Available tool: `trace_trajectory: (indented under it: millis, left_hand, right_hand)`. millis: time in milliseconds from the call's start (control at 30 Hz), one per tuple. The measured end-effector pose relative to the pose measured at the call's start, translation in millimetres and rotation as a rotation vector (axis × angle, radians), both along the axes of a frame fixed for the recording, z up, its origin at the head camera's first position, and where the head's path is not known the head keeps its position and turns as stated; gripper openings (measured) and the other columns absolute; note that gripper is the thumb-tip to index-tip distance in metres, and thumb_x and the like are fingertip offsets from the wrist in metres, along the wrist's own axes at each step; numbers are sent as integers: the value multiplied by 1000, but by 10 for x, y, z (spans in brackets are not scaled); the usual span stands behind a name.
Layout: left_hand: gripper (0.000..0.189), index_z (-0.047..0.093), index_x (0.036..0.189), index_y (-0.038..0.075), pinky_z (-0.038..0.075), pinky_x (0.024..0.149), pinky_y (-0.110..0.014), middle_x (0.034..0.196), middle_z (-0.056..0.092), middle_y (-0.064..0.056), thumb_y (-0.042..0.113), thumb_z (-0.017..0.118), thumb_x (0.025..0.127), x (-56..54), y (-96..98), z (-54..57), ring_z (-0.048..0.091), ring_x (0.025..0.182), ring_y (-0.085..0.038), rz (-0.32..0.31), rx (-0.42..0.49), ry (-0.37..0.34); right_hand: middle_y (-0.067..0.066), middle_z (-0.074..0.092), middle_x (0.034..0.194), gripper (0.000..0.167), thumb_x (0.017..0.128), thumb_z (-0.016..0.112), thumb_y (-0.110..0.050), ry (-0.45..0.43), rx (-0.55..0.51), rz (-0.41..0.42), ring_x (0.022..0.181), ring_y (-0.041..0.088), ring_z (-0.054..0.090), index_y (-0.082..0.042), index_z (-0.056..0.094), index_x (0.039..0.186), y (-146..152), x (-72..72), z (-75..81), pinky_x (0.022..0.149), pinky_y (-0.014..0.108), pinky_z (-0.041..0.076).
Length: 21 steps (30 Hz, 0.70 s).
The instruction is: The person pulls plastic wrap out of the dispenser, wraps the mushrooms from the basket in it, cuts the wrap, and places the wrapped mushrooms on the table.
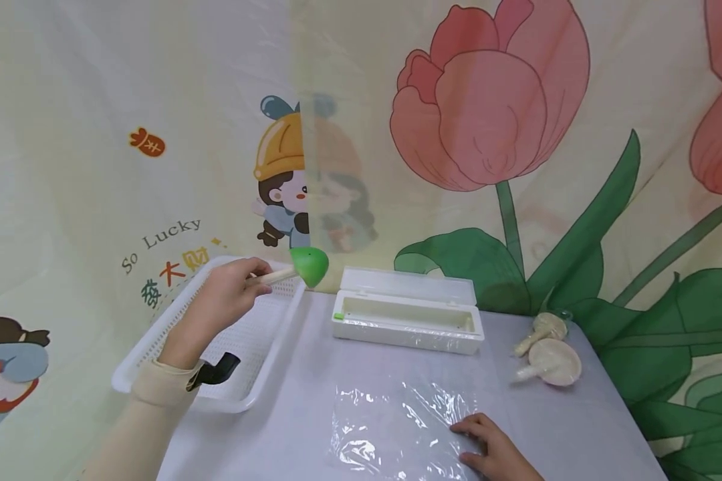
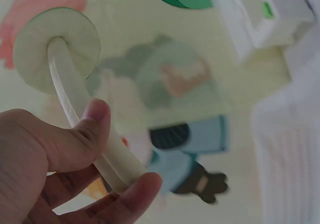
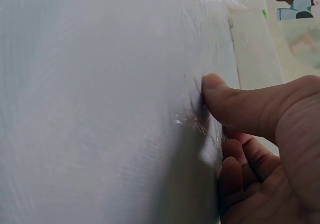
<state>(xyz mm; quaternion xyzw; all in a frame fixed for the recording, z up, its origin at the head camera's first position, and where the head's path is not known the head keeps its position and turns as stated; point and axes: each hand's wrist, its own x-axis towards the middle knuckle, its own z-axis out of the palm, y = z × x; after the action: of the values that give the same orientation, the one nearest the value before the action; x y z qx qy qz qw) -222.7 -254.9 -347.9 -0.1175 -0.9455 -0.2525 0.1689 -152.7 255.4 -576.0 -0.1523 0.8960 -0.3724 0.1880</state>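
Note:
My left hand [image 1: 225, 294] holds a mushroom [image 1: 311, 266] by its pale stem, raised over the far end of the white basket. Its cap is bright green and domed. From the left wrist view, the flat pale underside of the cap and the curved stem show, with thumb and fingers gripping the stem's lower part. On the table, a clear plastic bag [image 1: 391, 427] lies flat and creased. My right hand [image 1: 495, 449] rests at the bag's right edge. The right wrist view shows its thumb [image 3: 220, 92] at the film, apart from the loosely bent fingers.
A white perforated basket [image 1: 249, 394] stands at the left. Behind the bag sits a long white box [image 1: 406, 337] with its clear lid raised. Two pale mushrooms, one behind [image 1: 550, 327] and one in front [image 1: 559, 364], lie at the right. A printed curtain [image 1: 361, 40] hangs behind.

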Motion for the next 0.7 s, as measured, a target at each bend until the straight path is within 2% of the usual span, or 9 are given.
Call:
trace_trajectory:
  millis: [133, 333, 400, 533, 700]
  left_hand:
    - [19, 70, 104, 7, 50, 66, -35, 99, 73, -9, 2, 78, 88, 94, 268, 130, 60, 78, -22, -71, 25, 45]
    - [22, 70, 100, 7, 53, 63, -31, 95, 72, -6, -1, 82, 83, 217, 589, 142, 61, 76, -18, -159, 82, 142]
    - [23, 70, 99, 8, 53, 63, -30, 94, 72, -5, -1, 83, 82, 245, 697, 126, 60, 75, -17, -180, 91, 157]
    - [24, 71, 97, 9, 53, 65, -30, 92, 71, -2, 1, 86, 80, 288, 911, 23, 59, 76, -15, -214, 101, 151]
    - [25, 70, 94, 11, 54, 73, -32, 90, 70, 1, 4, 88, 78, 329, 1183, -225, 59, 80, -14, -232, 99, 103]
  right_hand:
    - [3, 56, 121, 44, 83, 83, -40, -16, 6, -15, 110, 20, 55, -22, 71, 121, 0, -5, -12, 90, 25, 50]
    - [3, 56, 123, 45, 84, 82, -43, -30, 2, -17, 112, 23, 54, -22, 71, 122, -9, -13, -18, 97, 47, 52]
    - [4, 56, 123, 44, 84, 81, -42, -33, -4, -21, 112, 23, 54, -22, 71, 122, -9, -8, -10, 97, 50, 51]
    - [3, 56, 124, 43, 85, 81, -40, -20, -8, -18, 113, 22, 54, -22, 71, 122, 1, 7, -4, 96, 39, 52]
    - [3, 55, 124, 41, 86, 80, -38, 24, -8, 1, 112, 14, 54, -22, 71, 122, 22, 33, -31, 92, 22, 48]
